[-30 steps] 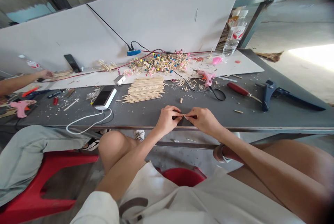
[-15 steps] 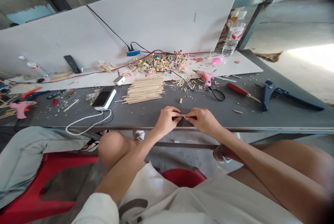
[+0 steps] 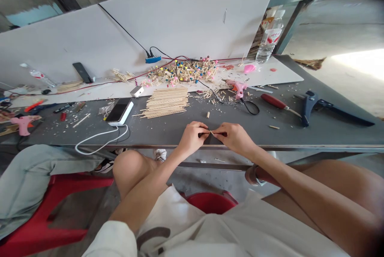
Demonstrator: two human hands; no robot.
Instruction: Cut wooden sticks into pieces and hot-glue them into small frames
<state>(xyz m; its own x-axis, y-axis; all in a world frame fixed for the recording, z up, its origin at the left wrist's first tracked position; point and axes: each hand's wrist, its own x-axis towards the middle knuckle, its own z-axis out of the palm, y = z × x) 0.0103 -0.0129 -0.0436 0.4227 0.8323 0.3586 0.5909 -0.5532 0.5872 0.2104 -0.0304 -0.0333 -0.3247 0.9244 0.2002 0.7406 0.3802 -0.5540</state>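
No shift this past second: bare left hand [image 3: 194, 135] and right hand [image 3: 235, 136] pinch small pale wooden-looking sliver [image 3: 211, 132] between fingertips [image 3: 207, 130]; steadying stage, presumably.

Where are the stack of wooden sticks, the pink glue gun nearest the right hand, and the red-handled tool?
Stack of wooden sticks [image 3: 166, 103]: head view, on its middle.
Pink glue gun [image 3: 239, 89]: head view, on its body.
Red-handled tool [image 3: 273, 101]: head view, on its handle.

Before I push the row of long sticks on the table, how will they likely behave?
The sticks look thin and straight, so probably light and fairly stiff, though easy to snap. They lie loosely with uneven ends and no visible tie, so a push would likely splay them rather than move them as one block.
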